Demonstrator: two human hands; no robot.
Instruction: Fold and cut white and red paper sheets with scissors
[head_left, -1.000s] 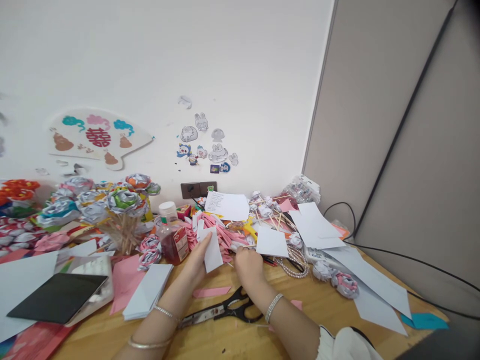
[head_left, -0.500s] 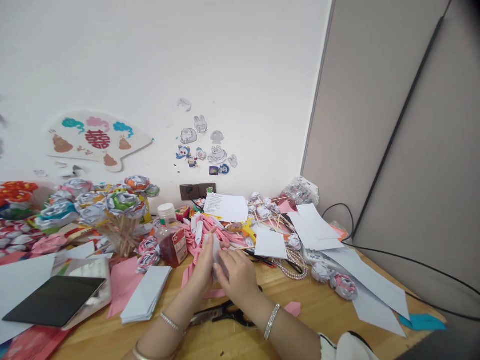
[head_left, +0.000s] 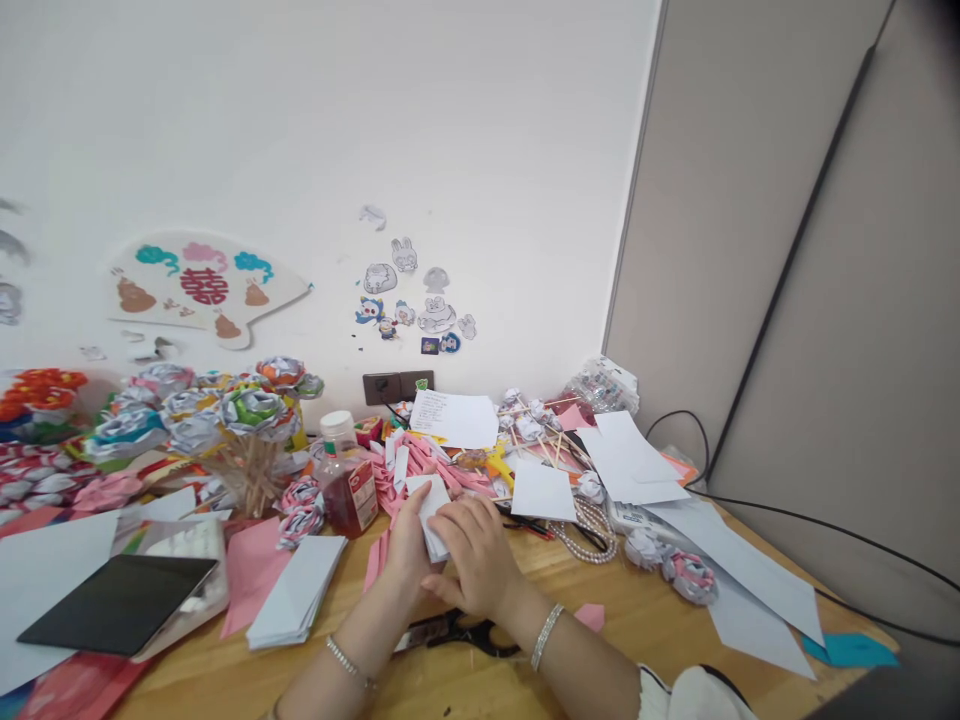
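Both our left hand (head_left: 409, 540) and our right hand (head_left: 476, 550) are on one piece of white paper (head_left: 433, 503), located above the near-middle part of the wooden table (head_left: 637, 630). Our left hand grips the paper along its left side, thumb on the upper face. Our right hand lies over the paper's right side with fingers bent and thumb set apart below; we cannot tell whether it pinches the sheet.

We locate the black-handled scissors (head_left: 448, 629) on the table below the hands, partly covered by the right forearm. Pink paper strips (head_left: 397, 480) lie in a heap behind the left hand. A stack of white paper strips (head_left: 296, 590) rests to the left of the hands, and a white square sheet (head_left: 542, 490) rests to the right.

Markings: we read the red double-happiness character 囍 (head_left: 204, 286) on the fan-shaped cutout (head_left: 262, 305) attached to the wall. The bottle of reddish-brown liquid (head_left: 337, 507) carries a red-and-white label (head_left: 364, 492), its print too small for us to read. Rows of writing on the white note sheet (head_left: 469, 420) at the rear are likewise illegible.
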